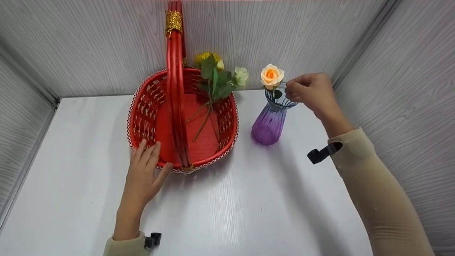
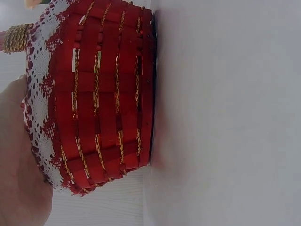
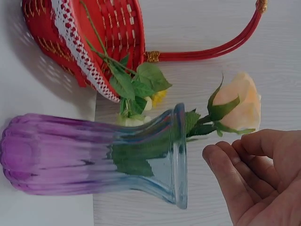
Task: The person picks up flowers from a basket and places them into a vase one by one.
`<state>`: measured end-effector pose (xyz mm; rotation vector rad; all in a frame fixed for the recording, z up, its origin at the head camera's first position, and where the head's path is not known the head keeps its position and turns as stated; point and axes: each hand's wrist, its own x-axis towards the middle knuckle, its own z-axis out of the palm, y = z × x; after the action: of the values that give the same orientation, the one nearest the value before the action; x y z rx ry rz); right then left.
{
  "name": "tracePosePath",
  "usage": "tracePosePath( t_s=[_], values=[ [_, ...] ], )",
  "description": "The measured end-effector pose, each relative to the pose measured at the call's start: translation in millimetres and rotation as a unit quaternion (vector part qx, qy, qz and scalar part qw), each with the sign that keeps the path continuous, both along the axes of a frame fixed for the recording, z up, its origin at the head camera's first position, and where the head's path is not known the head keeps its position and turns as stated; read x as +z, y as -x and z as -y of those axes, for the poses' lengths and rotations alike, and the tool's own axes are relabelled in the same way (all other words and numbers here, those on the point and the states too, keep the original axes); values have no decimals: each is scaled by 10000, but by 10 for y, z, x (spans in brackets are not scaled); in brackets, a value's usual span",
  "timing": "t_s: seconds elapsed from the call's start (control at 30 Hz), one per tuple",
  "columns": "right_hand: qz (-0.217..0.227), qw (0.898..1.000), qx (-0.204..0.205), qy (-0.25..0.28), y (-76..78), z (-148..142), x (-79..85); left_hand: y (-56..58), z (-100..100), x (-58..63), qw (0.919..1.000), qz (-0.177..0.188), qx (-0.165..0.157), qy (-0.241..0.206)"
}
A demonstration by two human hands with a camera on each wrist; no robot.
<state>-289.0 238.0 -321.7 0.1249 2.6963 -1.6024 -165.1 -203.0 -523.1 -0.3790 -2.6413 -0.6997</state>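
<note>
A peach rose [image 1: 272, 76] stands in a clear vase [image 1: 268, 124], blue at the mouth and purple below. The right wrist view shows its stem and leaves inside the glass. Just beyond the vase mouth, my right hand [image 3: 254, 174] has loosely bent fingers near the bloom, with nothing seen between them. My left hand [image 1: 144, 174] rests on the near left rim of a red woven basket [image 1: 229, 151], its fingers extended and spread over the edge. In the left wrist view, part of that hand lies against the basket's lace trim [image 2: 44, 103].
Green-leaved flowers lean on the basket's far right rim: a yellow flower [image 1: 202, 57] and a pale flower [image 1: 241, 76], stems inside. A tall red handle [image 1: 175, 64] arches over the basket. The white table [image 1: 220, 217] meets a wood-grain back wall [image 1: 302, 35].
</note>
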Motion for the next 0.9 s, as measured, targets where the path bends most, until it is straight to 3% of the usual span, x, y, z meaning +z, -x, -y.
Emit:
tracePosePath(
  t_s=[0.4,0.9],
  values=[
    [-848,9907,438,974,-153,347,-192,3,-5,13,9999,-94,-16,-30],
    [-621,9812,1054,1491,-179,901,-474,-4,4,10,10000,-28,-19,-89]
  ],
)
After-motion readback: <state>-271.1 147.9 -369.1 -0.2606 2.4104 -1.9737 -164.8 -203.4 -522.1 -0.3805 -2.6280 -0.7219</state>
